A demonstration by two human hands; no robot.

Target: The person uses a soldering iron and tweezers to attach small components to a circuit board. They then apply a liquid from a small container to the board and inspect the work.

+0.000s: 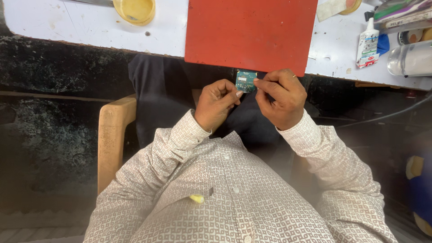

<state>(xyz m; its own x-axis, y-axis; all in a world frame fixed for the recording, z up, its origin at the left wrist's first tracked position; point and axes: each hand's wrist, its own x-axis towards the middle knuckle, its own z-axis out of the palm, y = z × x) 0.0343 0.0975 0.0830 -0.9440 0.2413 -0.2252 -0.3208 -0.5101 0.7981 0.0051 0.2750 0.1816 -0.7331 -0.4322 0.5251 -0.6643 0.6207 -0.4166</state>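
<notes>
Together, both hands pinch a small green circuit board just below the near edge of the red mat. The left hand grips the board's lower left side with curled fingers, thumb tip against it; the right hand clamps its right edge between thumb and forefinger. The board sits off the white surface, over the person's dark lap. Left of the mat stands a round yellow lid or dish. Right of the mat lies a white squeeze bottle with a red-and-green label, and beyond it a clear cylindrical container on its side. Above the bottle, flat packets are stacked at the corner.
</notes>
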